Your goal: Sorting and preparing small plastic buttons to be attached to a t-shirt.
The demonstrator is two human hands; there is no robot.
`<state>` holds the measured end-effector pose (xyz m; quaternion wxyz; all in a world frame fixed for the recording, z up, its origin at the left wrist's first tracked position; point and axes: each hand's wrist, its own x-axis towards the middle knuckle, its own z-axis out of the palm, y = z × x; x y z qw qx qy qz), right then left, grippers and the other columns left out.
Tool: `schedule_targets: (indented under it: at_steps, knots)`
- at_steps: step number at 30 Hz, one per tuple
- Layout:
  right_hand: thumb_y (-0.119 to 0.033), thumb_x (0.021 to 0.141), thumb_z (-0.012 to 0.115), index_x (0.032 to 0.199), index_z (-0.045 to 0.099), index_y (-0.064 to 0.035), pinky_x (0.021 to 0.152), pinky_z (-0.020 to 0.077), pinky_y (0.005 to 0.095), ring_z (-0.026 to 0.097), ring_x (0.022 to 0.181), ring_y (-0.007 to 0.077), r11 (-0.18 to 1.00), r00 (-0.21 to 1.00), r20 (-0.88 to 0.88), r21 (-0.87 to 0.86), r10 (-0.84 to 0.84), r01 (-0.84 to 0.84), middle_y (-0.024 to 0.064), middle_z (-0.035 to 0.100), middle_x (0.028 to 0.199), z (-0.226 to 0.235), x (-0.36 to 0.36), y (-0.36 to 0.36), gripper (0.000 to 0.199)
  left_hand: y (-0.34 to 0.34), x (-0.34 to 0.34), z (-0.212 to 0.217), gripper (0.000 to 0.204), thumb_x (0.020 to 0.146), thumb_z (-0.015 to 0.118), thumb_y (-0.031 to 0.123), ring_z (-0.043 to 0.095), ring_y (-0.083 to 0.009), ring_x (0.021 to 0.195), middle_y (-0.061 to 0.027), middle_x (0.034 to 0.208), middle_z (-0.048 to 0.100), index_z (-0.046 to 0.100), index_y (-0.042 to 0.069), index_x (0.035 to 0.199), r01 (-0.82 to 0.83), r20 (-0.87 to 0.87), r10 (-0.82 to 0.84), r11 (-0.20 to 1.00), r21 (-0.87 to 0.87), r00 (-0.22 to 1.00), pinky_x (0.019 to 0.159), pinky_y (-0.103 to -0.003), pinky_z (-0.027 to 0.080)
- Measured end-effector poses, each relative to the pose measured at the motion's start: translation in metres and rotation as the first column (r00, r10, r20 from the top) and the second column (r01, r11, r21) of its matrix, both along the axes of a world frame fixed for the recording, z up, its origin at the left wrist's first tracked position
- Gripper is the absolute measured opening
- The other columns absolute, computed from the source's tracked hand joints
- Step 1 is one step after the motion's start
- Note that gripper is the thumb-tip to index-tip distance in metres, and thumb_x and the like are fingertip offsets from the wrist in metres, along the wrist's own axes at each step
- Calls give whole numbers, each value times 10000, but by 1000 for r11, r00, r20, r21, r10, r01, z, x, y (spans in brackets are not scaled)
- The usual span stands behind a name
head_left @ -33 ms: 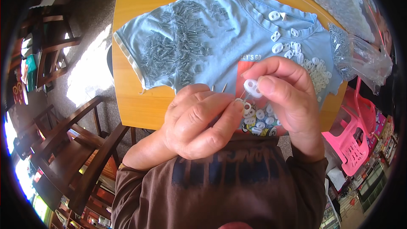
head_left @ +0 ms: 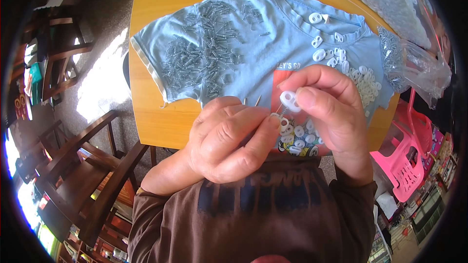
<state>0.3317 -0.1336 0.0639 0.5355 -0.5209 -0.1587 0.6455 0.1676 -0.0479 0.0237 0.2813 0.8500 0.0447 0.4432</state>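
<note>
Between thumb and fingertips, my right hand (head_left: 336, 109) pinches a white oval plastic piece with two holes (head_left: 290, 100), much like a cord lock. A small metal spring (head_left: 284, 111) stands against its lower edge. My left hand (head_left: 226, 139) is closed, thumb and forefinger pinching at the spring's lower end; its other fingers are curled. Slim pointed metal tips (head_left: 257, 101) show just beyond the left knuckles; what they belong to is hidden. Under both hands lies a light blue T-shirt (head_left: 287, 29). Several white plastic pieces (head_left: 299, 139) rest on its printed part below my right hand.
Many loose springs (head_left: 207, 51) cover the shirt's left part. More white pieces (head_left: 363, 83) lie at its right. A clear bag of white pieces (head_left: 380, 0) and a bag of springs (head_left: 392, 58) sit far right. A pink plastic chair (head_left: 402, 165) and wooden chair (head_left: 97, 160) flank the table (head_left: 161, 126).
</note>
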Motion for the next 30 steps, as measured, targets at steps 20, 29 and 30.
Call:
schedule_targets:
  at_steps: [20,29,30]
  knots:
    - [-76,869,556,974,595,21,685,434,156,526,757,25,996,992,129,92,-7,-5,7,602,828,1,-2,-1,148,0,-1,1,247,633,652,4,538,-151,599,-109,836,566,583,-5,870,-14,-54,18,998,65,998,553,-270,447]
    - [-61,870,552,973,591,25,649,421,142,515,735,12,996,991,133,78,35,-45,-1,593,821,1,0,-3,140,-2,-4,5,357,595,671,-34,552,-225,636,-191,881,576,564,-52,935,49,-118,-45,998,33,992,545,-322,458]
    - [-58,871,549,972,590,29,642,418,141,512,730,11,997,991,134,72,23,-33,-1,591,821,1,-1,-3,139,-2,-4,5,356,593,668,-21,552,-226,636,-192,879,577,565,-52,932,50,-122,-45,998,38,992,545,-321,458]
